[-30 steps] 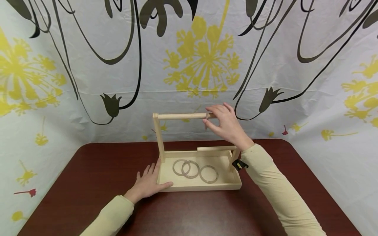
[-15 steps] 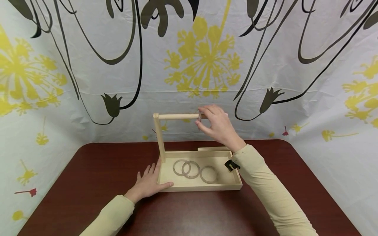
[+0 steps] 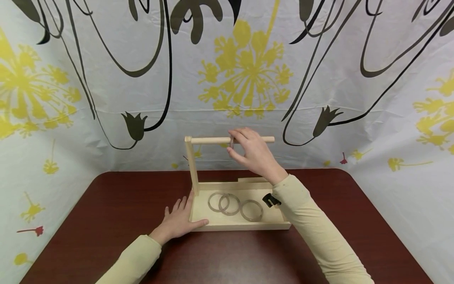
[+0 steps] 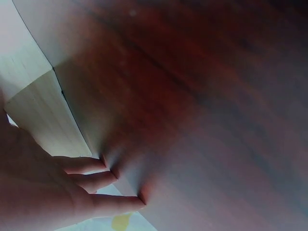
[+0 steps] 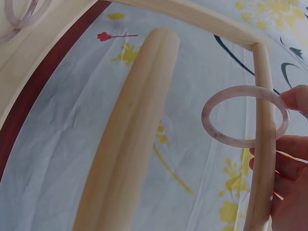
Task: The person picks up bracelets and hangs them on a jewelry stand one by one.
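Observation:
My right hand (image 3: 253, 152) pinches a pale, translucent bangle (image 5: 206, 118) between thumb and fingers. In the right wrist view the bangle encircles the upper wooden bar (image 5: 263, 183) of a stand. This bar (image 3: 213, 140) runs sideways from the top of a left post (image 3: 192, 167), its right end free. My left hand (image 3: 177, 221) lies at the left end of the stand's wooden tray (image 3: 244, 227), thumb over the front wall. In the left wrist view, several of its straight fingertips (image 4: 130, 203) touch the tabletop.
Three more bangles lie in the tray, two overlapping and one beside them (image 3: 251, 220). A shorter lower bar (image 3: 253, 180) sits at the tray's back right, partly behind my right forearm. The dark red table (image 3: 134, 197) meets a patterned cloth (image 3: 227, 94) behind.
My right hand has slid left along the upper bar with the bangle, and the bar's right end now shows past the hand. The left hand has stayed put.

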`<action>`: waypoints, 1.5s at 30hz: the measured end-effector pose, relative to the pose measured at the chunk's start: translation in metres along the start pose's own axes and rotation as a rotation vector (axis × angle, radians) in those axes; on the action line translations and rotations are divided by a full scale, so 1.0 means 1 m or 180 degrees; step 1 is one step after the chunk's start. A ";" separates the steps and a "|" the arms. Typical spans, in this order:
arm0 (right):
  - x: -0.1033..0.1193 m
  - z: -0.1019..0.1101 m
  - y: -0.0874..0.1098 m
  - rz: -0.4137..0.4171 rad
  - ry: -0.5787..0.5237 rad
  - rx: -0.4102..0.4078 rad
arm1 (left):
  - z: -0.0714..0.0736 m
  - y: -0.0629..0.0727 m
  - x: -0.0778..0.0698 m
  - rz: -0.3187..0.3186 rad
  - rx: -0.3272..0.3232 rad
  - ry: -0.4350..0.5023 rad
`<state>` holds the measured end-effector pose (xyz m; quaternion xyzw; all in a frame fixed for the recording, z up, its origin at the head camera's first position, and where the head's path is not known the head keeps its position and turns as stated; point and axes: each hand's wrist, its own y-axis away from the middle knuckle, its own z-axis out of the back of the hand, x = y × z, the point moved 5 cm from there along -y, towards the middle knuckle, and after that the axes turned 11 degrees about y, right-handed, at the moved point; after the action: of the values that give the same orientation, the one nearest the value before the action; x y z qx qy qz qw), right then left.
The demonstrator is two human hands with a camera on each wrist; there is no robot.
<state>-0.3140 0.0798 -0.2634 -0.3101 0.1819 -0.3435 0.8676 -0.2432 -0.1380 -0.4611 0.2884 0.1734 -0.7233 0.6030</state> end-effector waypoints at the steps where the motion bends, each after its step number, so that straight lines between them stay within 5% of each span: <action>1: 0.001 -0.001 -0.001 0.0011 0.0000 0.0001 | 0.000 0.000 0.000 -0.0003 -0.0002 -0.0004; 29: 0.044 -0.023 -0.025 -0.0060 0.0066 0.0130 | 0.000 0.002 0.000 -0.0022 0.0019 -0.0014; 45: 0.047 -0.025 -0.026 0.0063 -0.0078 -0.0077 | 0.000 0.002 0.000 -0.0019 0.0021 0.0016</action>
<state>-0.3071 0.0216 -0.2697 -0.3230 0.1785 -0.3289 0.8693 -0.2413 -0.1382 -0.4610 0.2917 0.1733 -0.7249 0.5995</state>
